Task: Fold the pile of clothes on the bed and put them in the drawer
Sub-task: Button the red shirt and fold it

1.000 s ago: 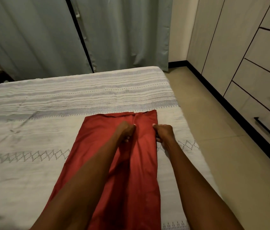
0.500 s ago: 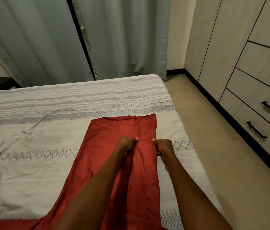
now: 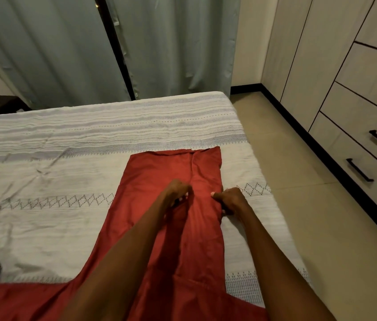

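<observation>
moved: both my hands have slid nearer along the long red satin garment (image 3: 159, 181) | grip: left hand (image 3: 176, 191) and right hand (image 3: 230, 200) pinch its folded strip | place: flat on white patterned bedspread (image 3: 67, 140) | task: still folding; wooden drawers (image 3: 363, 147) closed

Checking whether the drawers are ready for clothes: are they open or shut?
Shut. Both handled drawers sit flush with the wardrobe front, with no gap showing. Both hands grip the red garment.
</observation>
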{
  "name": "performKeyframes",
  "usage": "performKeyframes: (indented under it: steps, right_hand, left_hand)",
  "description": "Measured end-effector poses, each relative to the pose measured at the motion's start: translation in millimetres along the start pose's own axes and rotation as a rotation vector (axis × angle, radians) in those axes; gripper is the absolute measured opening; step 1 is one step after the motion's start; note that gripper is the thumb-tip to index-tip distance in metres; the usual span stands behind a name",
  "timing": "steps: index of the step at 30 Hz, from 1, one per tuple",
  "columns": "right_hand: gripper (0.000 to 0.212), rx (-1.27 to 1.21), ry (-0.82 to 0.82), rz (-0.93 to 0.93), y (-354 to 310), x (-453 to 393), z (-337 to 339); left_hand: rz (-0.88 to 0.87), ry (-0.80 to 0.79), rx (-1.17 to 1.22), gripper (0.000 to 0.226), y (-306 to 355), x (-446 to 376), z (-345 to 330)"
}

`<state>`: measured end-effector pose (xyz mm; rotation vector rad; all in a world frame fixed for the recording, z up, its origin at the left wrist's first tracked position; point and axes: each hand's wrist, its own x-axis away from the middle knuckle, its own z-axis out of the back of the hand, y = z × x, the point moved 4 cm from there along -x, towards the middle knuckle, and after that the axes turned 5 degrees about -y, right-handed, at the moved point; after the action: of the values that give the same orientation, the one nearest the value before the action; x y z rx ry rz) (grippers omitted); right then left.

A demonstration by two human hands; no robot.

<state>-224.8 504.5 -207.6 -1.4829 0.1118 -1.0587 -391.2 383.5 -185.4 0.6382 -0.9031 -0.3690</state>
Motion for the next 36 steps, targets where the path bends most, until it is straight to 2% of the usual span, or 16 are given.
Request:
performKeyframes:
  steps: [3, 6, 9, 12, 19, 22, 26, 28, 33, 36]
  right_hand:
    - [0.028, -0.023, 0.066, 0.020, 2.4, 1.5, 2.2]
    - [0.030, 0.072, 0.154, 0.067, 6.6, 5.5, -0.9]
    - [0.038, 0.016, 0.100, 0.025, 8.6, 18.4, -1.7]
    - [0.043, -0.028, -0.002, -0.035, 15.7, 36.3, -2.6]
    - [0.035, 0.025, -0.076, -0.063, 43.5, 66.8, -9.6]
    - [0.034, 0.109, -0.054, -0.028, 46.0, 82.0, -11.9]
    - [0.034, 0.215, 0.025, 0.029, 48.0, 95.6, -13.1]
    - [0.034, 0.218, 0.061, 0.069, 51.4, 100.7, -13.5]
    - [0.041, 0.240, 0.193, 0.128, 55.8, 113.1, -13.0]
    - [0.038, 0.226, 0.253, 0.112, 60.8, 116.2, -12.9]
  left_hand:
    - [-0.036, 0.045, 0.008, 0.043, -0.8, 2.6, -3.3]
    - [-0.120, 0.153, -0.026, 0.057, -2.9, 5.5, -5.0]
    - [-0.212, 0.183, -0.038, 0.063, -9.0, 17.9, -6.5]
    - [-0.238, 0.195, 0.008, 0.060, -22.7, 41.3, -4.5]
    - [-0.119, 0.206, -0.255, 0.058, -56.8, 107.4, -29.9]
    - [-0.113, 0.188, -0.368, 0.051, -68.1, 119.4, -40.5]
    - [-0.116, 0.248, -0.495, 0.044, -69.4, 134.8, -46.0]
    - [-0.123, 0.258, -0.459, 0.038, -68.9, 139.7, -47.4]
    - [-0.123, 0.299, -0.152, 0.031, -77.2, 141.0, -45.2]
    - [-0.121, 0.304, 0.014, 0.012, -82.5, 145.3, -48.6]
